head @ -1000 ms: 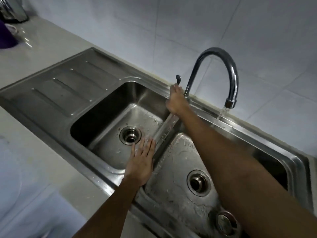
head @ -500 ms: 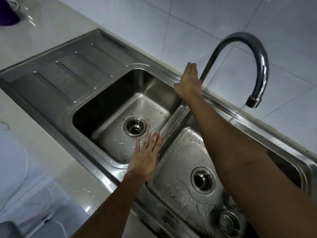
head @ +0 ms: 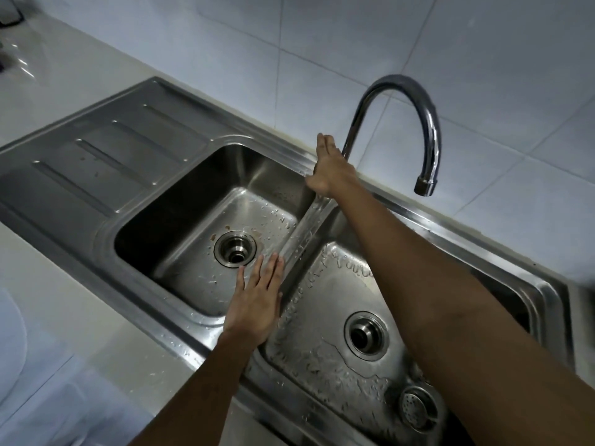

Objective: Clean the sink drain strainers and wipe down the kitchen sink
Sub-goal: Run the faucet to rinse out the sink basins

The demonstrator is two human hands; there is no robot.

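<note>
Head view: left hand, grip wide and empty, lies flat beside the divider of the stainless-steel double sink, seemingly bracing. Right hand, fingers straight, touches the base of the curved chrome faucet. A round perforated steel strainer lies in the right basin's near corner.

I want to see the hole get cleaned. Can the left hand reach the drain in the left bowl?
Probably yes. The left hand is open in the left basin, its fingertips right beside the drain, and nothing lies between them.
</note>
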